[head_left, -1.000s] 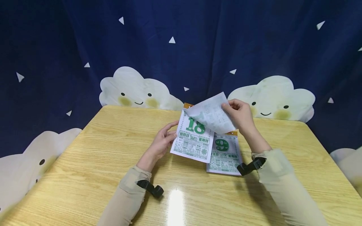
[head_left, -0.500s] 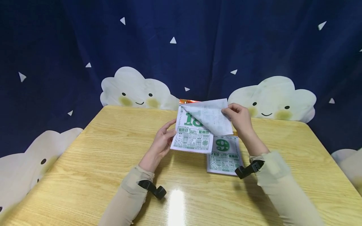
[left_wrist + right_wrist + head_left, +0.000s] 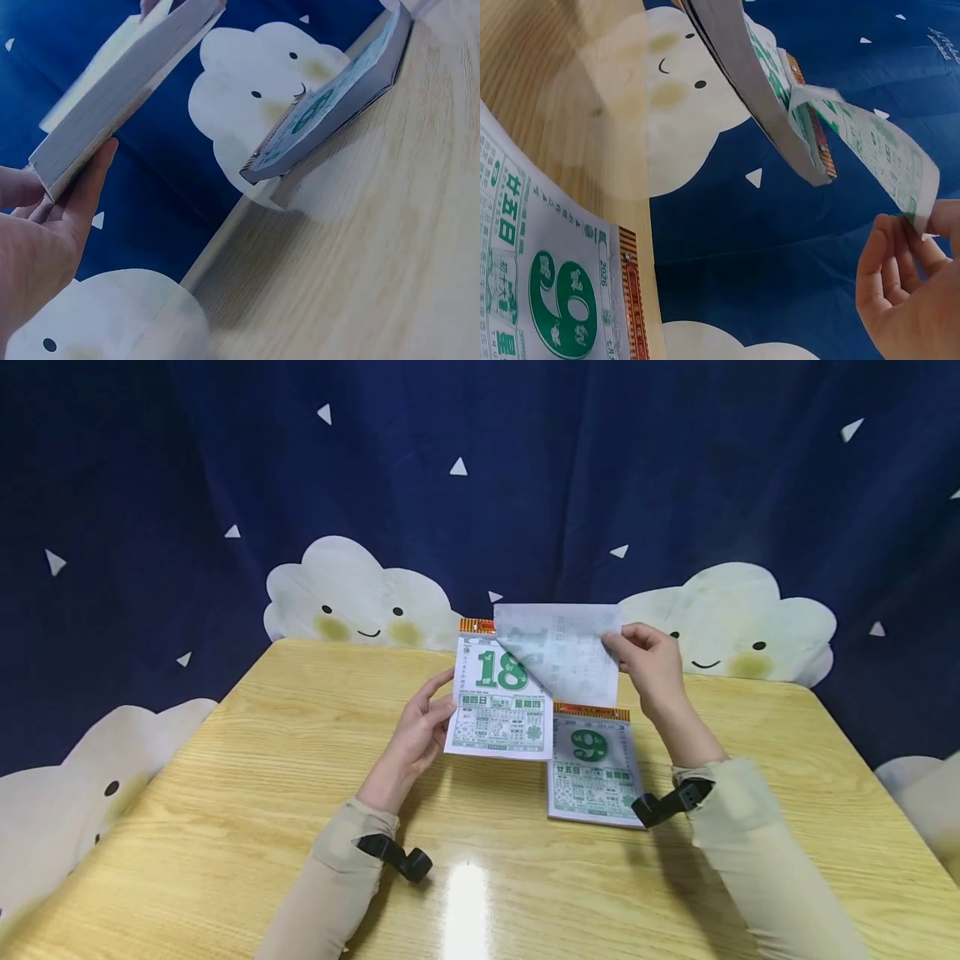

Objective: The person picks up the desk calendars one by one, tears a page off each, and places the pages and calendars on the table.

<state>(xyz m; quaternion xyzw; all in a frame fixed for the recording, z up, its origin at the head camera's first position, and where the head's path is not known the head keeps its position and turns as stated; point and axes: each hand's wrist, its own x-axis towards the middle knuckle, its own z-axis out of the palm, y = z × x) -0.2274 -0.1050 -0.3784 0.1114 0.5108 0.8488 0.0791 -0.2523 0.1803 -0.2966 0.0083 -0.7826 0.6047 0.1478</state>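
Observation:
A thick tear-off calendar (image 3: 498,727) with a large green 18 is held above the table by my left hand (image 3: 416,731), thumb on the front at its left edge and fingers behind. In the left wrist view the calendar block (image 3: 124,97) shows its thick edge above my left hand (image 3: 45,240). My right hand (image 3: 652,668) pinches the right side of a lifted page (image 3: 577,652), peeled over to the upper right with its pale back showing. The right wrist view shows that page (image 3: 885,154) curving from the block to my right hand (image 3: 915,281), still joined near the top binding.
A second tear-off calendar (image 3: 596,777) with a green 9 and an orange-striped top strip lies on the wooden table (image 3: 225,810), below and right of the held one. Behind the table hangs a dark blue curtain (image 3: 420,468) with smiling clouds and white triangles.
The held calendar has shifted left, and its lower edge has risen. My right hand has drawn the lifted page rightward in the last half second, uncovering more of the 18.

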